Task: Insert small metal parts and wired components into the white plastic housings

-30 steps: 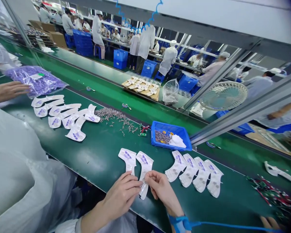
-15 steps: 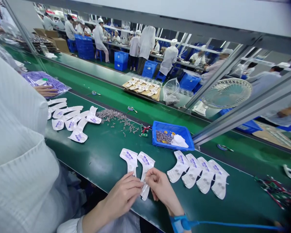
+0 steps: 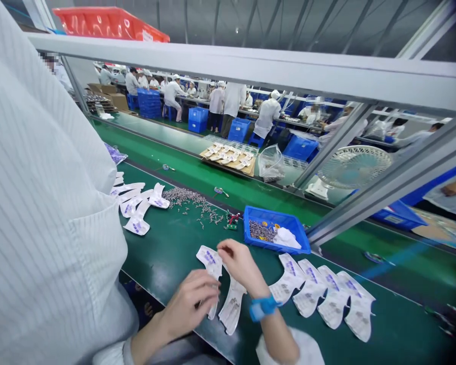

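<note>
Two white curved plastic shell pieces lie before me on the green table. My left hand (image 3: 192, 300) is over the lower part of the left shell piece (image 3: 210, 259), its fingers loosely bent and the thumb apart; whether it touches the piece I cannot tell. My right hand (image 3: 240, 263), a blue wrist strap (image 3: 264, 307) on its wrist, is raised across the top of the right shell piece (image 3: 231, 307). Its fingertips are pinched together, and anything between them is hidden. Both pieces bear purple film or print; the right one's upper end is covered by my hand.
A row of several similar shells (image 3: 329, 289) lies on the right. A blue bin (image 3: 277, 246) holds small parts and a white bundle. Loose small parts (image 3: 190, 198) and more shells (image 3: 139, 220) lie to the left. A person's sleeve (image 3: 53, 203) is close on my left.
My right hand has left the lower part of the right shell piece and moved up and away over its top. My left hand stays near the pieces, with its thumb now apart. The view has tilted upward.
</note>
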A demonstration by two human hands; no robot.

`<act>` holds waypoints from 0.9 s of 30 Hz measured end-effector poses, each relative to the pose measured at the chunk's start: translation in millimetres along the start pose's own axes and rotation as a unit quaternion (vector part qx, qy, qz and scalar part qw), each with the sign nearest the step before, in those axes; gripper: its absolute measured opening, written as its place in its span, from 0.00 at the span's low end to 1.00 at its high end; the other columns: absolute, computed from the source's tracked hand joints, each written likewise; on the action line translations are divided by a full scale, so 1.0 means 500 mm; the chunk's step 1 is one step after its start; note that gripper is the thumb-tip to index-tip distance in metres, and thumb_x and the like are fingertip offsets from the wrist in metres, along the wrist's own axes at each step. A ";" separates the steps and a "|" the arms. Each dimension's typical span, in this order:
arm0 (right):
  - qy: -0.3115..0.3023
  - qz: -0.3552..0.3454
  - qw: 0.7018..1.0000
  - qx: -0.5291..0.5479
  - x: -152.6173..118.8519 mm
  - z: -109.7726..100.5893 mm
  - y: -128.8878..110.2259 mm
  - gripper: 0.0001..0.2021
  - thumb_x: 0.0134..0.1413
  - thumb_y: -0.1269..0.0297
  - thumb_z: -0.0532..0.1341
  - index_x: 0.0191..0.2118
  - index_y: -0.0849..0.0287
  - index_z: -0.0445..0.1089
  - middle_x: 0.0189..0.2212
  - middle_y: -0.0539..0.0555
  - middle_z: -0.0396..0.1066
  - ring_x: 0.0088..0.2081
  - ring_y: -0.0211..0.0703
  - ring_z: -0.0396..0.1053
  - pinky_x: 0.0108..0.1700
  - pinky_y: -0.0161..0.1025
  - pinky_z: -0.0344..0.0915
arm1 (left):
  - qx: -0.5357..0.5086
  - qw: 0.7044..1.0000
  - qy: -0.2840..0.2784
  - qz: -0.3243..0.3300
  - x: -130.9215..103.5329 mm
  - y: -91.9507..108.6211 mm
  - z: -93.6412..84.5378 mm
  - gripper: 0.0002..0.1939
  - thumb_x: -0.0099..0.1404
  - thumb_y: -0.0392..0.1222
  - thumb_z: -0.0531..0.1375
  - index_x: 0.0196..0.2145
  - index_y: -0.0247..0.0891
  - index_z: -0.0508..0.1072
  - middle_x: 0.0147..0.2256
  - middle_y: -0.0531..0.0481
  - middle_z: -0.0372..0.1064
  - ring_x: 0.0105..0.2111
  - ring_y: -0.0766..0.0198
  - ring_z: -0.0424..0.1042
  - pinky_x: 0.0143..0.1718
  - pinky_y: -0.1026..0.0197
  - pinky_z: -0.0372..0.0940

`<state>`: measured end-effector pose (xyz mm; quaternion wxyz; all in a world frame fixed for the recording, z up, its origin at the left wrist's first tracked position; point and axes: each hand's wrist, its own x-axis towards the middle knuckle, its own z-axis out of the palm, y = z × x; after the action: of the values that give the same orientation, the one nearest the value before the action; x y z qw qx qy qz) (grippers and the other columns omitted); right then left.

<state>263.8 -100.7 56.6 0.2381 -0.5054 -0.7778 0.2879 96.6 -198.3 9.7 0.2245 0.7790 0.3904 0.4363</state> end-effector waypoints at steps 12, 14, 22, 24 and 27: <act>-0.035 0.015 0.973 -0.226 0.224 0.114 -0.042 0.11 0.58 0.78 0.57 0.45 0.64 0.72 0.44 0.65 0.73 0.46 0.50 0.73 0.44 0.39 0.64 | 0.178 0.954 0.085 -0.227 0.224 -0.258 -0.069 0.10 0.64 0.28 0.61 0.43 0.34 0.73 0.42 0.46 0.71 0.39 0.61 0.74 0.44 0.55 0.72; -0.029 0.015 0.975 -0.220 0.217 0.104 -0.040 0.12 0.58 0.78 0.56 0.44 0.64 0.72 0.43 0.64 0.73 0.45 0.49 0.73 0.44 0.39 0.64 | 0.193 0.953 0.054 -0.227 0.239 -0.268 -0.062 0.07 0.67 0.36 0.61 0.43 0.34 0.73 0.43 0.47 0.72 0.42 0.60 0.73 0.45 0.52 0.71; 0.050 0.007 0.991 -0.124 0.098 -0.004 -0.029 0.13 0.66 0.67 0.47 0.40 0.59 0.69 0.37 0.56 0.72 0.40 0.42 0.70 0.44 0.36 0.63 | 0.215 0.949 0.047 -0.227 0.239 -0.284 -0.049 0.13 0.70 0.44 0.60 0.49 0.35 0.71 0.48 0.44 0.70 0.46 0.57 0.72 0.47 0.48 0.70; 0.097 0.015 0.995 -0.025 0.045 -0.020 -0.018 0.12 0.65 0.62 0.49 0.37 0.59 0.67 0.31 0.53 0.71 0.33 0.41 0.69 0.37 0.35 0.64 | 0.206 0.950 0.063 -0.225 0.226 -0.283 -0.050 0.12 0.70 0.44 0.59 0.47 0.34 0.71 0.46 0.45 0.71 0.44 0.58 0.73 0.46 0.50 0.70; 0.166 0.044 0.974 0.147 -0.033 -0.020 0.007 0.09 0.58 0.58 0.56 0.32 0.58 0.66 0.25 0.50 0.67 0.27 0.39 0.64 0.30 0.34 0.62 | 0.183 0.955 0.086 -0.216 0.199 -0.272 -0.052 0.08 0.71 0.41 0.57 0.43 0.33 0.71 0.39 0.48 0.71 0.38 0.61 0.73 0.42 0.53 0.70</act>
<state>278.8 -112.5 60.3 0.4230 -0.5395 -0.6533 0.3213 49.6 -37.4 -20.6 0.1330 0.6638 0.6397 0.3638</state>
